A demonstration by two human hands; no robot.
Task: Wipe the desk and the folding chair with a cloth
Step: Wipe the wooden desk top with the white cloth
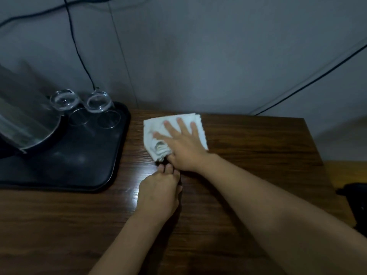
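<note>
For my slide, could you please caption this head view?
Right hand flat on white cloth on dark wooden desk, left hand pinching its corner beside black tray.

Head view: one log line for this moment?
stage: wiping desk | right hand: flat on cloth | left hand: at cloth's near corner | tray: left, two glasses
</note>
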